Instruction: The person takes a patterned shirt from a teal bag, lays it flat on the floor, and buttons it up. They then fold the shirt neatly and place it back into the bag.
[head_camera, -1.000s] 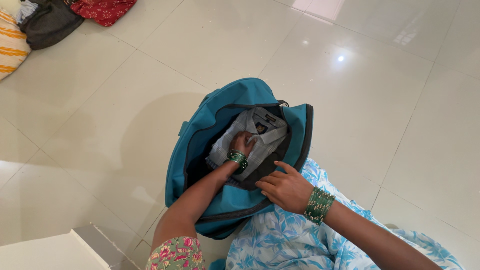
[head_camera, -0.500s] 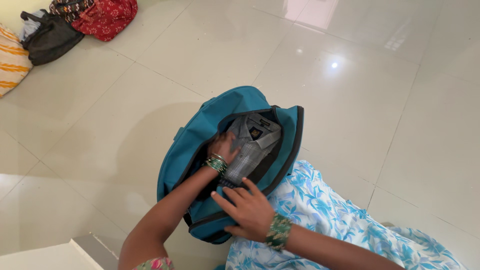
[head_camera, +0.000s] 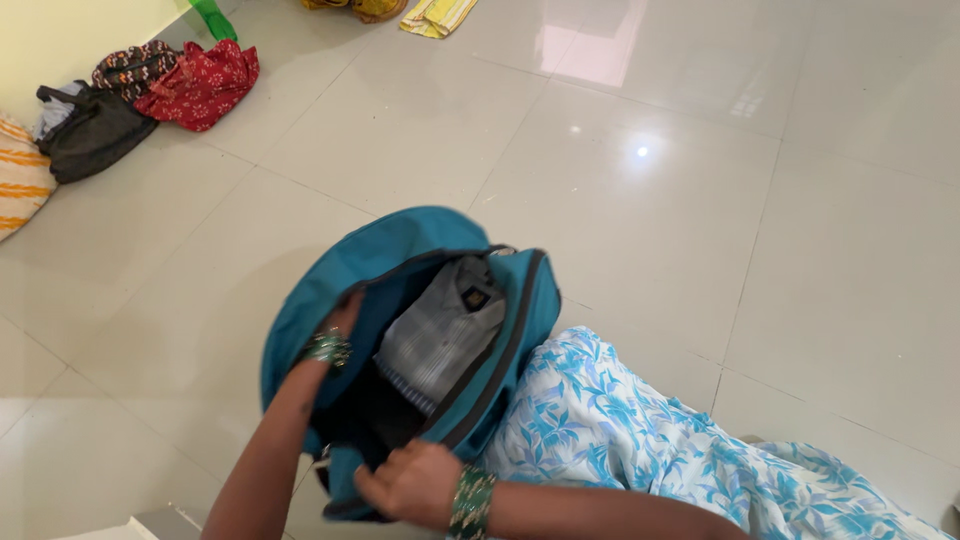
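On the pale tiled floor (head_camera: 700, 200) the teal bag (head_camera: 330, 270) lies open with a folded grey checked shirt (head_camera: 440, 335) inside, the left hand (head_camera: 345, 315) gripping its left rim (fingers tucked under) and the right hand (head_camera: 412, 482) closed on its near edge.

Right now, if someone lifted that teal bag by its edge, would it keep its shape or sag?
The bag would probably sag: its cloth sides already fold and bulge where the left hand and right hand grip the rim. It likely isn't heavy, since only a folded shirt shows inside. It shouldn't roll, lying slumped on the tiles.
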